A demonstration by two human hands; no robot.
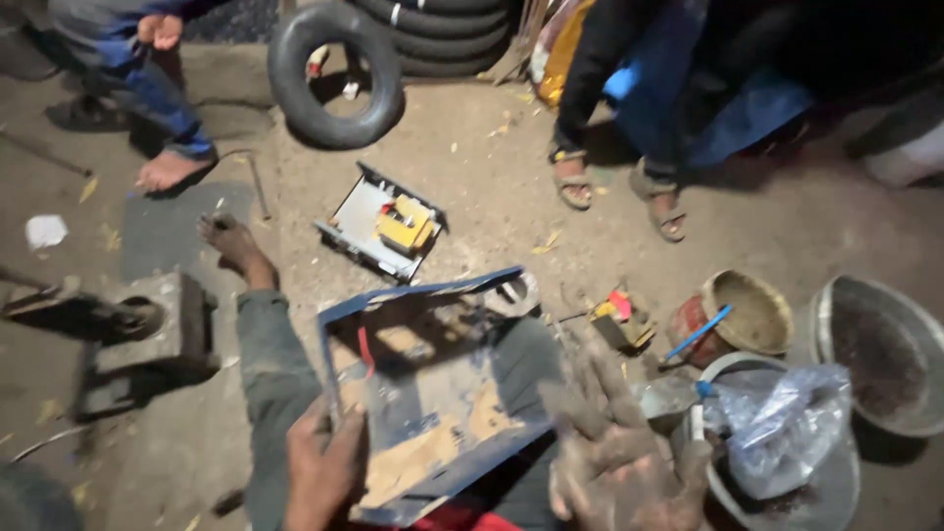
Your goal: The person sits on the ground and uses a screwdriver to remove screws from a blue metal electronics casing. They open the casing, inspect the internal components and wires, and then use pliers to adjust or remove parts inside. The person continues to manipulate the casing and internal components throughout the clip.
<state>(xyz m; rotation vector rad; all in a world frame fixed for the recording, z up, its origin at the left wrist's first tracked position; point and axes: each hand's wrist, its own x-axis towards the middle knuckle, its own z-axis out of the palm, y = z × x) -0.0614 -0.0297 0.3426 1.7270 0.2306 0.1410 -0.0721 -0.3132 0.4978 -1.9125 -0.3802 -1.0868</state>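
A dented blue metal box [433,393], open on top and rusty inside, rests tilted on my lap. My left hand [320,472] grips its near left edge, thumb on the rim. My right hand [615,457], dirty and blurred, is spread open just off the box's right edge and holds nothing. A small red piece [365,349] lies inside the box by its left wall.
A white tray holding a yellow part [385,226] lies on the dirt floor ahead, with a black tyre [334,74] behind it. Metal bowls [885,349], a clear plastic bag [782,423] and a basket [752,315] sit at right. A heavy metal block [147,329] stands left. Two people sit beyond.
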